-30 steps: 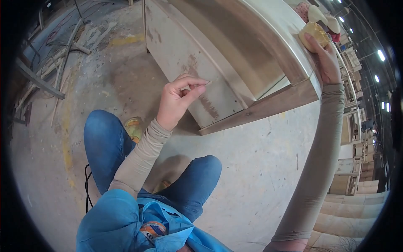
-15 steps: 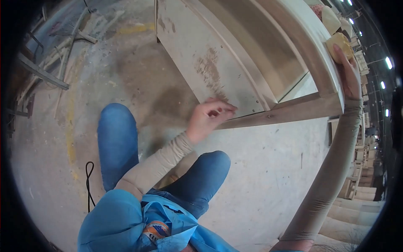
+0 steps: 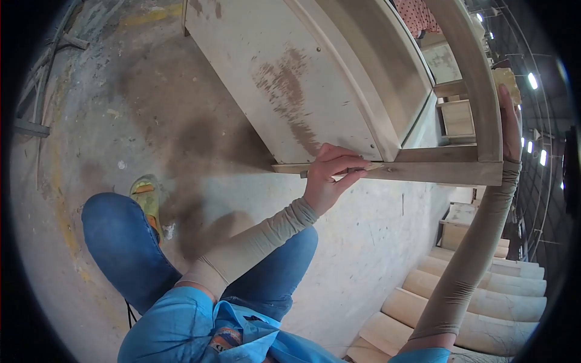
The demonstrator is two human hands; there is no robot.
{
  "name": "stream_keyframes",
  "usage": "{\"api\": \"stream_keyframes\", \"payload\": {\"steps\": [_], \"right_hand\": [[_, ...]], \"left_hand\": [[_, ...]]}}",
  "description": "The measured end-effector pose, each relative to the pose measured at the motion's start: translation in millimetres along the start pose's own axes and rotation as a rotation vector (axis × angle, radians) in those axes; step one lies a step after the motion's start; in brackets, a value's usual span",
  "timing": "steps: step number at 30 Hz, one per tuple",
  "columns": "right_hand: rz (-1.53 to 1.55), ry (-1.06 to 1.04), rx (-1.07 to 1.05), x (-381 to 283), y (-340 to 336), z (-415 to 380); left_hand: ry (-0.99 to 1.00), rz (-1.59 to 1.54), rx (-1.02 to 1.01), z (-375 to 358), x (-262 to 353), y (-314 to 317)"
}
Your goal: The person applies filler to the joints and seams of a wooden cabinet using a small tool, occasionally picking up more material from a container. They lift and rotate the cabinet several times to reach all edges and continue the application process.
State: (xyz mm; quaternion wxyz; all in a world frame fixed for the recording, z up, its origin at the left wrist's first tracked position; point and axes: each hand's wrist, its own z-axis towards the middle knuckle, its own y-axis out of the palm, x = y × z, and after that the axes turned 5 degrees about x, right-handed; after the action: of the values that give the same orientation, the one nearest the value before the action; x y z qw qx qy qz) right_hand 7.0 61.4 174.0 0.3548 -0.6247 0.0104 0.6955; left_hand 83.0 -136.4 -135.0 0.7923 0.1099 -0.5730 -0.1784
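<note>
My left hand is closed in a pinch at the lower wooden rail of a pale furniture frame. Something thin seems to be between its fingers, mostly hidden. Beside it is the frame's flat panel, with brown smears and small screws. At the far right, my raised right hand rests along the outer side of the curved wooden end piece. Its fingers are against a yellowish sponge-like block, which they appear to hold.
A green-yellow slipper shows beside my bent knee. Several pale curved pieces stand in a row at the lower right. Metal bars lie at the upper left. Part of a person in dotted clothing shows behind the frame.
My left hand has moved right along the rail and now pinches at it. The view has shifted, showing more of the curved pieces and the slipper. My right hand remains at the end piece.
</note>
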Motion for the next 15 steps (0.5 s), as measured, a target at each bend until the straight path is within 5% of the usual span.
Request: {"api": "stream_keyframes", "payload": {"steps": [12, 15], "right_hand": [[-0.128, 0.023, -0.082, -2, -18, 4], [-0.015, 0.047, 0.052, 1, -11, 2]], "left_hand": [[0.093, 0.023, 0.103, 4, -8, 23], [0.102, 0.007, 0.105, 4, -12, 30]]}}
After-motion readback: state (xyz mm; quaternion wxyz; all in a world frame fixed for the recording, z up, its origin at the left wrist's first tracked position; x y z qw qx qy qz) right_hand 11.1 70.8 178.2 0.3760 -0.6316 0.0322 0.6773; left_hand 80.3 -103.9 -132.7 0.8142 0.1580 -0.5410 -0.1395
